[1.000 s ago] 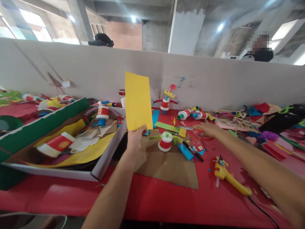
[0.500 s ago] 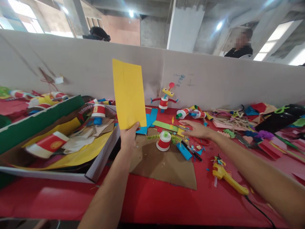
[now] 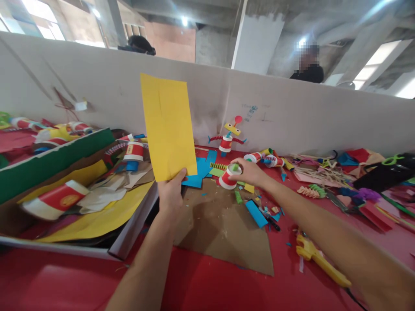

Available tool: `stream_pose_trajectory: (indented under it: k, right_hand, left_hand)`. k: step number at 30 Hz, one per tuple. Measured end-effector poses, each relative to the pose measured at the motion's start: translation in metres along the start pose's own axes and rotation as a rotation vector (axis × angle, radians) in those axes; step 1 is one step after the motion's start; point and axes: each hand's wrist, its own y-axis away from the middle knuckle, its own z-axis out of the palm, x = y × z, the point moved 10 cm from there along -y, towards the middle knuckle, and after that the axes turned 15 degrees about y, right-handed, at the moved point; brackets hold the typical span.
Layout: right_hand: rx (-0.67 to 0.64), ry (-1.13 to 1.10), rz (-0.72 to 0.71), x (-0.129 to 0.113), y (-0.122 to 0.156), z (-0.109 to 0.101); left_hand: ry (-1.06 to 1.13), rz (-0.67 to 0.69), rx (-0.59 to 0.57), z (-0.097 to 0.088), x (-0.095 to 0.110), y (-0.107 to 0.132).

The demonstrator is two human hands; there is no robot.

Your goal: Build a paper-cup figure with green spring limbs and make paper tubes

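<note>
A sheet of yellow paper [image 3: 168,127] stands upright in my left hand [image 3: 171,190], pinched at its lower edge between thumb and fingers. My right hand [image 3: 253,172] is closed on a small red-and-white paper cup [image 3: 228,179], turned upside down, with a green piece on top and folded yellow-green paper springs at its sides. The cup is at the far edge of a brown cardboard sheet [image 3: 223,233]. Blue paper [image 3: 202,168] lies behind it. A folded blue strip [image 3: 256,213] and a black pen-like tool [image 3: 272,220] rest at the cardboard's right side.
A finished cup figure [image 3: 226,142] stands by the white partition [image 3: 194,99]. At left, an open box [image 3: 119,242] holds cups and paper. A yellow glue gun [image 3: 320,261] with a cord lies at right, below craft sticks [image 3: 314,166] and a black bag-like item [image 3: 372,175].
My right hand has left the scissors-like tool and taken hold of the cup, which has shifted up and back. The yellow sheet has moved slightly left.
</note>
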Motion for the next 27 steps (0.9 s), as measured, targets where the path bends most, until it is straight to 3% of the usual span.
stream_pose_trajectory:
  k: [3,7,11,15,18,21,23,27]
  right_hand:
    - [0.035,0.069,0.111,0.031,-0.038,-0.001]
    - [0.008,0.107,0.144,0.051,-0.074,0.023]
    - [-0.031,0.113,0.109,0.052,-0.088,0.042]
    - [-0.049,0.137,0.074,0.049,-0.086,0.036]
    - [-0.035,0.203,0.124,0.067,-0.069,0.013]
    - [-0.094,0.329,0.269,0.107,-0.029,-0.004]
    - [-0.232,0.406,0.327,0.132,0.008,0.0]
    - [-0.514,0.492,0.341,0.158,0.076,0.034]
  left_hand:
    - [0.014,0.0,-0.011,0.001,0.0,0.001]
    - [0.021,-0.025,-0.022,0.003,-0.002,0.006]
    - [0.024,-0.048,-0.026,0.006,-0.001,0.01]
    - [0.042,-0.112,-0.04,0.011,-0.008,0.015]
    - [0.03,-0.153,-0.033,0.011,-0.015,0.02]
    - [0.013,-0.153,-0.027,0.012,-0.018,0.023]
    - [0.009,-0.148,-0.043,0.014,-0.019,0.025]
    - [-0.001,-0.125,-0.082,0.019,-0.02,0.029]
